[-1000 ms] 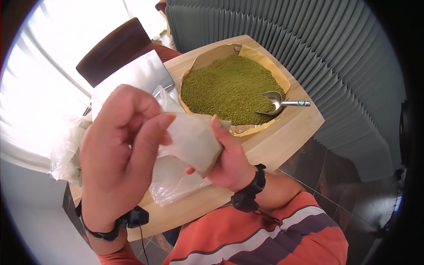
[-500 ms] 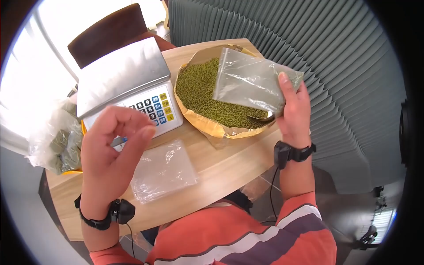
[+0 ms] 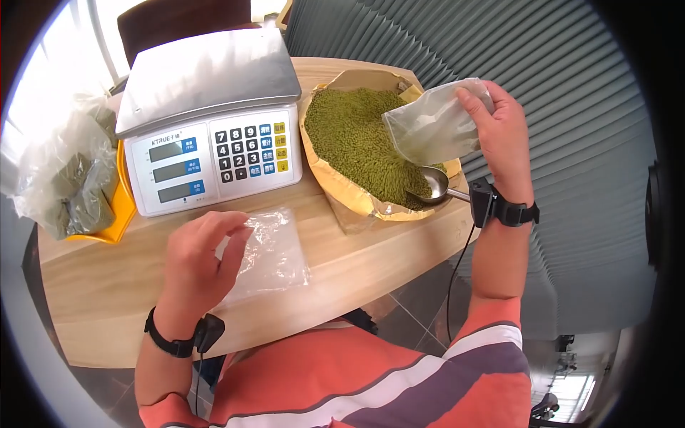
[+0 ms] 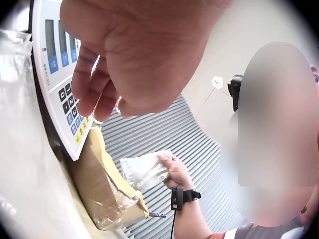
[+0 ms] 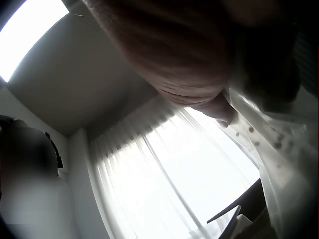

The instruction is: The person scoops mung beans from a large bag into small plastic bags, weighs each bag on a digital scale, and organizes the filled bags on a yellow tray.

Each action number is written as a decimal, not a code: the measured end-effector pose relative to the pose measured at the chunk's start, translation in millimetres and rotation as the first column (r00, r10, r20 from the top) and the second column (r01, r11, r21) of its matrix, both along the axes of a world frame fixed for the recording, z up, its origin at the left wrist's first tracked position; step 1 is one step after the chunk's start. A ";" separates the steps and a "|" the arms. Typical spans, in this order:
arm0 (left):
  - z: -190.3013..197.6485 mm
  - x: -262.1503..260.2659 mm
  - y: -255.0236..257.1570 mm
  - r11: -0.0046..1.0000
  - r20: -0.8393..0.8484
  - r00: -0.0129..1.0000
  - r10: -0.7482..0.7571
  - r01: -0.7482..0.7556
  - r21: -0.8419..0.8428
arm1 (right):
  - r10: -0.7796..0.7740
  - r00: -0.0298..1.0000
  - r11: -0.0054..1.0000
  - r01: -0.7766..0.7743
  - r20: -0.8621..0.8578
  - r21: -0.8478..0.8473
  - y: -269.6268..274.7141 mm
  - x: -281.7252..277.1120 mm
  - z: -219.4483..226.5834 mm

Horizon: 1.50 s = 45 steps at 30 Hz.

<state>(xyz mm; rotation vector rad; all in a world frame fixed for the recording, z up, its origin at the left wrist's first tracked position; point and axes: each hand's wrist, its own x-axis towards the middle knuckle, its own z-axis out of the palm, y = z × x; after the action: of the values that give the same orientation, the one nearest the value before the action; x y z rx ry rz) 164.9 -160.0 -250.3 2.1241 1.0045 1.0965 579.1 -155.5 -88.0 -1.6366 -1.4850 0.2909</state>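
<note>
A clear plastic bag (image 3: 428,125) is pinched at its right end by the right hand (image 3: 505,139), above the right side of a paper sack (image 3: 332,187) of green beans (image 3: 353,132). In the right wrist view a few dark beans show inside the bag (image 5: 279,144). The metal scoop (image 3: 434,187) rests in the beans below it. My left hand (image 3: 200,260), fingers loosely bent and holding nothing, hovers at the left edge of some flat clear plastic (image 3: 277,260). In the left wrist view this hand (image 4: 144,55) is near the scale's keypad.
A scale (image 3: 207,160) with a metal plate stands left of the sack. At the far left, a yellow tray (image 3: 125,207) holds filled plastic bags (image 3: 78,185). Behind are a dark chair (image 3: 182,25) and a grey pleated curtain (image 3: 564,143).
The bag went from between both hands to the right hand alone, over the sack, and its hanging end now tilts down. The left hand has lowered toward the flat plastic; the view has shifted left.
</note>
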 end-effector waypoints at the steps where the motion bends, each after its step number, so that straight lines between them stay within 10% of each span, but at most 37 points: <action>1: -3.0 1.1 1.9 0.995 -0.007 1.000 -0.021 0.021 0.099 | 0.007 1.000 1.000 -0.007 0.007 -0.002 0.8 -2.6 3.2; 7: -14.5 1.1 3.8 0.979 -0.015 0.998 -0.061 0.063 0.196 | -0.018 0.978 1.000 0.022 0.209 -0.019 7.3 -7.4 14.5; 10: -15.0 -1.1 2.3 0.986 -0.024 0.998 -0.066 0.069 0.153 | -0.025 0.992 0.971 -0.005 0.122 0.240 11.8 -7.6 8.9; 45: 0.2 6.3 -2.2 0.989 -0.048 0.991 -0.129 0.132 0.070 | 0.174 0.940 0.977 -0.127 0.294 -0.173 16.0 -3.5 30.5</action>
<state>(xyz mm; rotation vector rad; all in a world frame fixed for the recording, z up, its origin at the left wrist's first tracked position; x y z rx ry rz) 171.2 -162.2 -250.1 2.2465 0.8434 1.0416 575.7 -139.5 -57.5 -1.7510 -1.8690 0.2462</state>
